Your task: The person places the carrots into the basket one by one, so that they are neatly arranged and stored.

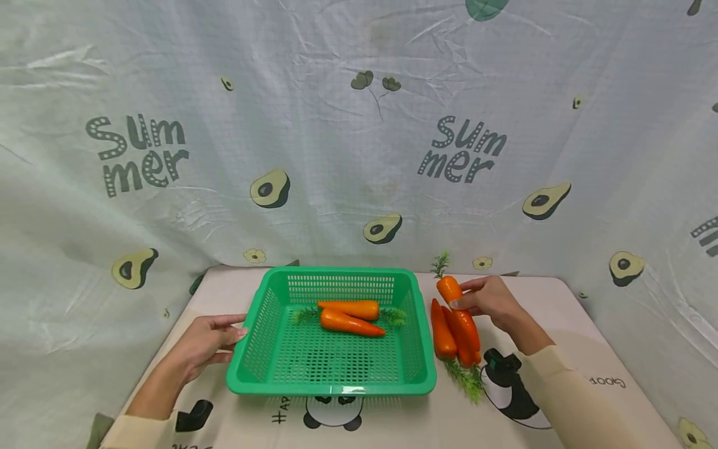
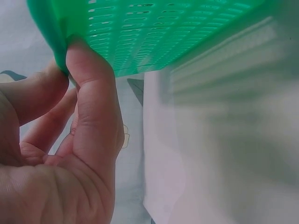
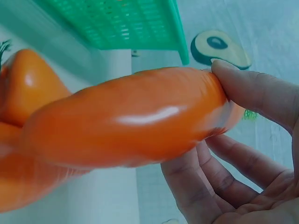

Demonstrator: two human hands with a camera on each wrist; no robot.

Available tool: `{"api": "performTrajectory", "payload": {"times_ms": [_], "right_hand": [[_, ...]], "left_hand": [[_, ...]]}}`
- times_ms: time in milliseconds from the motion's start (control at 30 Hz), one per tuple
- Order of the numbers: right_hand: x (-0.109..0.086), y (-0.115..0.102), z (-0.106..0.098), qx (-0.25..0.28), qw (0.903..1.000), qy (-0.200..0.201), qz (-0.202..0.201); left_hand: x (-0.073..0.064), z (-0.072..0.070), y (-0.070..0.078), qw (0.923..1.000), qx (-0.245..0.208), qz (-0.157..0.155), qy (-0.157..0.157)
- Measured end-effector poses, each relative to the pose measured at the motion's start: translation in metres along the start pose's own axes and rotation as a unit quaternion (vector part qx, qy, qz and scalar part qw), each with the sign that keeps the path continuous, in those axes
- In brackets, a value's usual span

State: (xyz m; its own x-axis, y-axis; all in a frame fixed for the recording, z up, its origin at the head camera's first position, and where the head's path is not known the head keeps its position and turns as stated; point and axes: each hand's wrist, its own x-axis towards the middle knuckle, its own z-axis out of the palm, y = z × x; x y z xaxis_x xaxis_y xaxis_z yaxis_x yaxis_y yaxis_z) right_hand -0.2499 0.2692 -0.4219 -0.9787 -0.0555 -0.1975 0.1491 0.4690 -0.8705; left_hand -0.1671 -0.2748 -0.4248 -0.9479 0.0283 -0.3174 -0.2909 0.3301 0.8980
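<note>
Held carrot (image 3: 135, 121) aslant, greens (image 1: 441, 265) toward curtain (image 1: 320, 125)

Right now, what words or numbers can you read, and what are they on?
"SUMMER", over two lines, left on the hanging cloth.
"SUMMER" again, further right on that cloth.
"HAP", sideways on the table top by the panda picture; the green basket may hide more.
Perhaps "GOOD", table top's right: too small to be sure.
Cut-off letters at the picture's right and bottom edges: unreadable.
No readable numbers.

Soft, even light leaves glare on the held carrot (image 3: 126, 123) and blurry shadow beneath the basket (image 2: 77, 21).
</note>
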Motion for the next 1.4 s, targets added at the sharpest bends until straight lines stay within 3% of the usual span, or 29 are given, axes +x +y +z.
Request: {"api": "performTrajectory", "payload": {"times_ms": [767, 1400], "right_hand": [[0.001, -0.035, 0.024, -0.002, 0.9978, -0.044, -0.049], [0.014, -0.056, 0.048, -0.001, 0.9950, -0.074, -0.067]], "left_hand": [[0.000, 0.001, 0.000, 0.9999, -0.012, -0.006, -0.001], [0.000, 0.002, 0.001, 0.9999, -0.010, -0.010, 0.004]]}}
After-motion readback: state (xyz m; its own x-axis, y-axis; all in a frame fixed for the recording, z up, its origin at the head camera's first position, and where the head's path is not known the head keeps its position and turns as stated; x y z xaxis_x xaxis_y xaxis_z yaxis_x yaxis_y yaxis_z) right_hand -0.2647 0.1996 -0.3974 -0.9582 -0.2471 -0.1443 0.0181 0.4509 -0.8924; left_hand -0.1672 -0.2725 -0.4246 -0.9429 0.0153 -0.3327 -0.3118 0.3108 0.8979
